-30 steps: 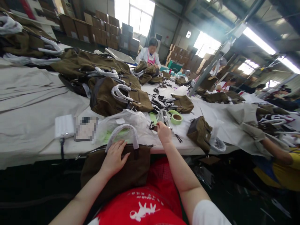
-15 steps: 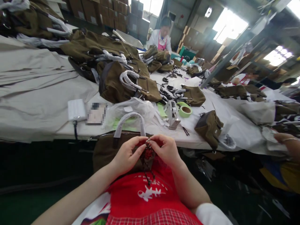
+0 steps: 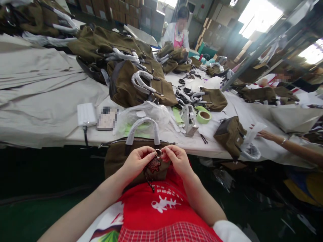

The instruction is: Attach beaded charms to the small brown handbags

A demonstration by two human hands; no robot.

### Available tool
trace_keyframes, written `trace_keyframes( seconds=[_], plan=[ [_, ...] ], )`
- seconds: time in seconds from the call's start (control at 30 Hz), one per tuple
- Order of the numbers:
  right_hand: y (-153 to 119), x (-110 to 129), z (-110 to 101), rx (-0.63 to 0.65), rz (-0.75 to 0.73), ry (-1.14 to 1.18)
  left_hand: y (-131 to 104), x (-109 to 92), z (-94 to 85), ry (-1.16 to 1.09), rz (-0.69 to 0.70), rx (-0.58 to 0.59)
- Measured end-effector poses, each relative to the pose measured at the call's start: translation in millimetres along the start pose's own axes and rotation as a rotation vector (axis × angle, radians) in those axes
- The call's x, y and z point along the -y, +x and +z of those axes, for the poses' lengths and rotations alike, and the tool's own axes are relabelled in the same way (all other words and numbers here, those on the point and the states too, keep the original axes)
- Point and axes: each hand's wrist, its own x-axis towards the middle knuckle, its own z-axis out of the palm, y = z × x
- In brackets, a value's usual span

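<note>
My left hand (image 3: 138, 161) pinches the left side of a metal key ring (image 3: 158, 153) between thumb and fingertips. A dark reddish patterned charm (image 3: 153, 165) hangs from the ring, with a beaded dark cord (image 3: 150, 183) dangling below. My right hand (image 3: 178, 160) is closed at the ring's right side, its thumb and fingertips pressed together. Behind both hands is an olive-brown handbag (image 3: 113, 159), held at the table edge against a red apron (image 3: 148, 205). The bag's handle (image 3: 145, 121) stands up in white wrapping.
On the white-covered table (image 3: 58, 97) lie a white power bank (image 3: 86, 114), a phone, clear plastic, a tape dispenser (image 3: 189, 122) and green tape (image 3: 204, 116). Olive bags (image 3: 136, 84) pile up behind. A co-worker's hand (image 3: 267, 134) reaches toward a bag (image 3: 229, 136) at right. Another person stands behind the table.
The key ring now faces me more openly, and the charm has swung left. My right fingers have shifted to the ring's right edge. A co-worker's hand has moved left toward the right-hand bag.
</note>
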Motion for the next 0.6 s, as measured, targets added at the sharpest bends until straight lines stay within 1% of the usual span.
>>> trace_keyframes(
  seconds=[0.07,0.1,0.17,0.27,0.33,0.4,0.47,0.53,0.6],
  plan=[
    [-1.3,0.1,-0.8,0.016,-0.028,-0.061,0.1,0.0,-0.1,-0.010,-0.017,-0.015],
    [-2.2,0.9,-1.1,0.018,-0.065,-0.102,0.2,0.0,-0.2,-0.019,-0.024,-0.021],
    [-3.8,3.0,-1.2,0.028,-0.196,-0.230,0.4,0.2,-0.4,-0.044,-0.043,-0.028],
    [-4.6,4.6,-1.1,0.086,-0.431,-0.519,0.7,1.2,-0.9,-0.082,-0.077,-0.012],
    [-4.1,3.2,-1.2,0.113,-0.527,-0.676,1.4,2.7,-1.6,-0.099,-0.100,0.011],
    [-3.6,0.8,-1.7,0.105,-0.576,-0.769,2.5,4.4,-2.9,-0.096,-0.112,0.021],
    [-3.5,-0.8,-2.4,0.092,-0.589,-0.826,3.2,5.1,-4.5,-0.058,-0.087,0.013],
    [-4.0,-0.3,-2.9,0.080,-0.574,-0.864,2.7,4.2,-5.8,0.026,-0.013,0.031],
    [-4.8,2.1,-3.2,0.071,-0.545,-0.884,0.6,1.9,-6.1,0.179,0.086,0.080]
  ],
)
